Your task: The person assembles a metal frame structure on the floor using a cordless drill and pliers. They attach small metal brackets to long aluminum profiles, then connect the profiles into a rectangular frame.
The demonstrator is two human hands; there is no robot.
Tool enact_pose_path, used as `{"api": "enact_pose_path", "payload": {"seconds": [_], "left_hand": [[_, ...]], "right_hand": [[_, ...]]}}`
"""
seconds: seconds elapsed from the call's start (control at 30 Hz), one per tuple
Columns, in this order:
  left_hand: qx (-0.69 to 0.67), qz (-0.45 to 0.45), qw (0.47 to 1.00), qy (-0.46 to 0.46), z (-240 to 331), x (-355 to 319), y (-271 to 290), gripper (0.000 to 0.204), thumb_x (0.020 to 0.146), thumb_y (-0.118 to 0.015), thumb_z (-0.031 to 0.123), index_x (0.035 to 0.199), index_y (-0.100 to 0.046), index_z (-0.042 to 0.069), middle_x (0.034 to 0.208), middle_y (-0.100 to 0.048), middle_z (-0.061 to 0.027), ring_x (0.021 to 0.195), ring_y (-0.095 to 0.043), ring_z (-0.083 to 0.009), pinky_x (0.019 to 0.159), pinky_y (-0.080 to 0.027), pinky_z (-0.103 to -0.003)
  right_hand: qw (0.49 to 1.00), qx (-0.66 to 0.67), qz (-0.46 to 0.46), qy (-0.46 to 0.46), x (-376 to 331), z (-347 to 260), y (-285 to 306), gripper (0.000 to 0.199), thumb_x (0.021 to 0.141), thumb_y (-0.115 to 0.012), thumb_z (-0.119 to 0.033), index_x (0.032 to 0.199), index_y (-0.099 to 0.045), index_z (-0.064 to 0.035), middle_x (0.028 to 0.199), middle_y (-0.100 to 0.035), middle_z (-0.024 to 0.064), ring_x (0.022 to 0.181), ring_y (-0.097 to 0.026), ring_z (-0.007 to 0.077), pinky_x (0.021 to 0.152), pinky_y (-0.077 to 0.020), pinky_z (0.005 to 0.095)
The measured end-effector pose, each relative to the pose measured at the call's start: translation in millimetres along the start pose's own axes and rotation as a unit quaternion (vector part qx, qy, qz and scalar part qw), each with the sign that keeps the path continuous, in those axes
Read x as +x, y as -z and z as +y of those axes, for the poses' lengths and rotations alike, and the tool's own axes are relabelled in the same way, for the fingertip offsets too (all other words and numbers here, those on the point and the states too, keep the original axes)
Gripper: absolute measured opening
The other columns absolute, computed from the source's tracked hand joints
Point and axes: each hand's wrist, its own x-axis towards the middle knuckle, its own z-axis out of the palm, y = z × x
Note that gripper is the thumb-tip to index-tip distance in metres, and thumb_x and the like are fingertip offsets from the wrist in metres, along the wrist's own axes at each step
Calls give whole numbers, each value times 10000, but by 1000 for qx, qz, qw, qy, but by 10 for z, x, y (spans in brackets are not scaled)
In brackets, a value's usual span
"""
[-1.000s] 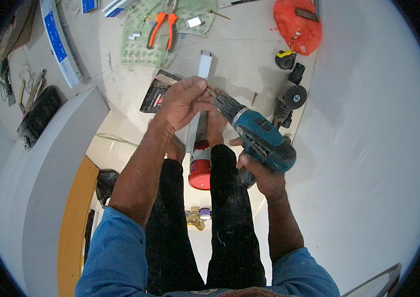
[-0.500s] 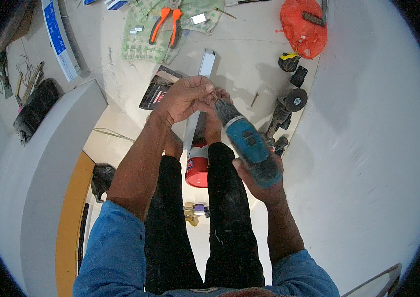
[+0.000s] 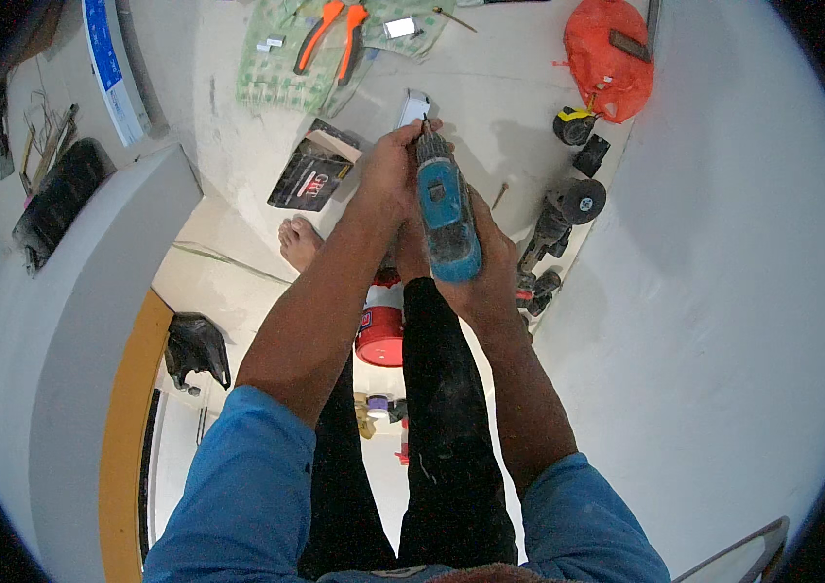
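Note:
A blue cordless drill points away from me, its dark bit at the far end. My right hand is closed around the drill from below and behind, its grip mostly hidden under the body. Close against the left side of the chuck is my left hand. Its fingers curl behind the chuck, with fingertips showing just past it; what they hold is hidden. A white metal strip shows beyond both hands and runs out of sight beneath them. Left of my left hand lies an open black cardboard box.
Orange-handled pliers lie on a green patterned sheet. Along the right wall are a red plastic bag, a tape measure and an angle grinder. A red bucket stands between my legs; a black plastic bag is left.
The drill has swung from slanting left to nearly straight ahead and moved up and left with my right hand. My left hand has shifted right, beside the chuck. My left foot has come into view.

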Motion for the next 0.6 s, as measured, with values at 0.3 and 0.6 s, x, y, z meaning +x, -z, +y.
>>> {"api": "enact_pose_path", "payload": {"seconds": [0.3,0.6], "left_hand": [[28,20,999,0,105,318,154,355,1093,-628,292,1298,-676,6,1060,-746,-209,902,-742,-329,813,-645,-472],[36,2,999,-8,134,384,215,333,1080,-636,271,1250,-691,-10,1041,-751,-217,931,-748,-327,861,-643,-453]], "right_hand": [[999,23,-29,-20,199,-6,26,829,816,-864,-179,1557,-526,-24,1271,-758,260,1167,-766,415,974,-623,472],[1000,16,-16,7,269,3,28,764,833,-856,-143,1524,-550,-35,1175,-780,238,1093,-788,410,935,-631,476]]}}
